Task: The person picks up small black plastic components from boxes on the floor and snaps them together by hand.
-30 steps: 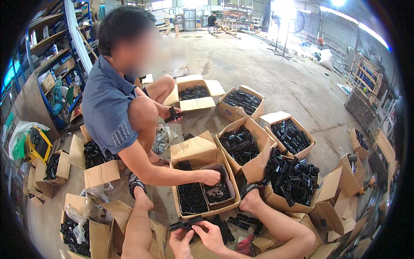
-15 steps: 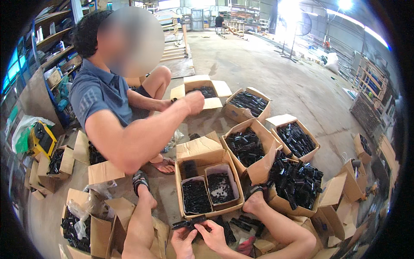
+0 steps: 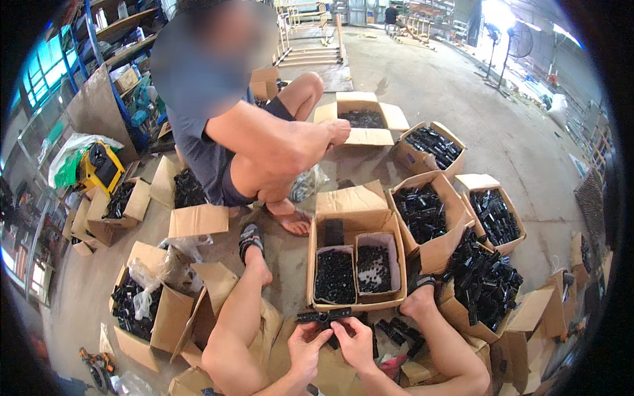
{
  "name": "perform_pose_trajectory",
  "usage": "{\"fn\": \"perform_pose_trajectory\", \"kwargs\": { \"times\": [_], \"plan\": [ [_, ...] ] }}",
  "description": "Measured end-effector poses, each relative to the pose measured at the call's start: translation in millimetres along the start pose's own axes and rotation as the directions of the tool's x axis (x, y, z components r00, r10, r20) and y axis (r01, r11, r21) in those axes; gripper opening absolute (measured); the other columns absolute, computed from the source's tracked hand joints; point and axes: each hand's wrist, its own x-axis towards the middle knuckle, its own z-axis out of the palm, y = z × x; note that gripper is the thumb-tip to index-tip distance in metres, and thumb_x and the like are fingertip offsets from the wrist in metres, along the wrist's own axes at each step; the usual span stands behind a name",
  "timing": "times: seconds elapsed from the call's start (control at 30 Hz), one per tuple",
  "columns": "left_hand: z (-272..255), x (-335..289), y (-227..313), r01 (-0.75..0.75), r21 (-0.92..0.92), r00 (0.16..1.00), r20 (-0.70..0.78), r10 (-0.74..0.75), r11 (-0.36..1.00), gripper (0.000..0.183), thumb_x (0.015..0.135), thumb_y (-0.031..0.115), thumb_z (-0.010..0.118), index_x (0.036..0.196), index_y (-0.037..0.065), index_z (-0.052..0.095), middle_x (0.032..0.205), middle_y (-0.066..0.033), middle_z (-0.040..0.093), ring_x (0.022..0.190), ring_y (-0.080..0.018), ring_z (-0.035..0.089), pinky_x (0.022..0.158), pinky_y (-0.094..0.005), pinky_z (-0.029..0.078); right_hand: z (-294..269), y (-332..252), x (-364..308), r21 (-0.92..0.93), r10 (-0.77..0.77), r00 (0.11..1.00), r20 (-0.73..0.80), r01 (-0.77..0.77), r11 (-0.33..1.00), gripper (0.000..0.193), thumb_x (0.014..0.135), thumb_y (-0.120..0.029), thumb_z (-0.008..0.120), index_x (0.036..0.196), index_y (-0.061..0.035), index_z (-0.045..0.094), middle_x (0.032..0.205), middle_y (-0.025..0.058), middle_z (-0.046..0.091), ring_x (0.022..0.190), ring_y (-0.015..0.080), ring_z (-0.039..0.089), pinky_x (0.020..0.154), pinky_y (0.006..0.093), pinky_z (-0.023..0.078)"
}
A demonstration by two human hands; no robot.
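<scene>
Between my legs, both hands are raised in front of a cardboard box (image 3: 350, 200). They hold a dark, elongated black plastic part (image 3: 323, 316) with a crosspiece. My left hand (image 3: 305, 350) pinches it from the left, thumb and fingers closed. My right hand (image 3: 355, 346) grips it from the right, its thumb close to the left one. The box just beyond holds two lined inner trays with small black pieces (image 3: 334, 276) in the left one and fewer black pieces (image 3: 374, 267) in the right one. Several black parts (image 3: 401, 332) lie on the floor beside my right hand.
Opposite at the left, another person sits, their hand (image 3: 340, 132) by an open box (image 3: 368, 137). Boxes of black parts stand along the right, including a heaped one (image 3: 482, 280). Another open box (image 3: 162, 327) is at my left. A yellow case (image 3: 102, 168) stands farther back.
The view has shifted, so the boxes appear farther right. Both my hands still hold the black part. The other person's forearm has changed position, and their hands are now close together.
</scene>
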Motion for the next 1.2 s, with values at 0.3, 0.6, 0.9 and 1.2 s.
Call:
{"fn": "perform_pose_trajectory", "kwargs": {
  "times": [0.3,0.6,0.9,1.2],
  "plan": [
    [-9.6,2.5,-12.8,0.035,-0.013,0.999,0.013,-0.034,0.999,0.032,0.082,-0.004,0.077,0.109,0.004,0.06,0.11,-0.0074,0.069,0.101,-0.0152,0.064,0.091,-0.0308,0.051,2.6,-1.1,-1.2,0.131,0.049,0.998,-0.027,-0.046,0.99,0.013,0.088,-0.009,0.074,0.091,0.0035,0.072,0.079,0.0058,0.071,0.074,0.0087,0.062,0.067,0.026,0.05],
    [-3.7,1.2,-8.5,0.047,-0.014,0.999,0.004,-0.047,0.999,0.032,0.08,-0.004,0.08,0.107,0.001,0.063,0.109,-0.0086,0.068,0.096,-0.0145,0.065,0.087,-0.0293,0.053,3.4,4.5,-1.1,0.153,0.008,1.0,-0.025,-0.004,0.988,0.008,0.09,-0.004,0.072,0.093,0.0032,0.069,0.086,0.0028,0.07,0.076,0.0056,0.06,0.068,0.0225,0.049],
    [-2.7,1.0,-11.4,0.032,0.015,0.999,-0.005,-0.032,0.999,0.032,0.079,-0.006,0.079,0.105,0.003,0.062,0.105,-0.0067,0.069,0.097,-0.0145,0.064,0.086,-0.0298,0.053,-3.9,-6.1,0.0,0.16,0.08,0.997,-0.01,-0.078,0.984,0.014,0.088,-0.008,0.074,0.092,0.004,0.07,0.085,0.0082,0.07,0.079,0.0117,0.065,0.073,0.0265,0.052],
    [-1.4,3.2,-5.4,0.016,0.0,0.999,0.032,-0.016,1.0,0.032,0.08,-0.006,0.078,0.105,0.003,0.061,0.109,-0.0083,0.069,0.099,-0.0152,0.065,0.088,-0.0299,0.054,3.9,8.9,-2.3,0.285,0.127,0.991,-0.038,-0.111,0.952,0.011,0.09,-0.007,0.074,0.093,0.0018,0.068,0.088,0.0037,0.07,0.081,0.0078,0.064,0.073,0.0235,0.051]
  ]
}}
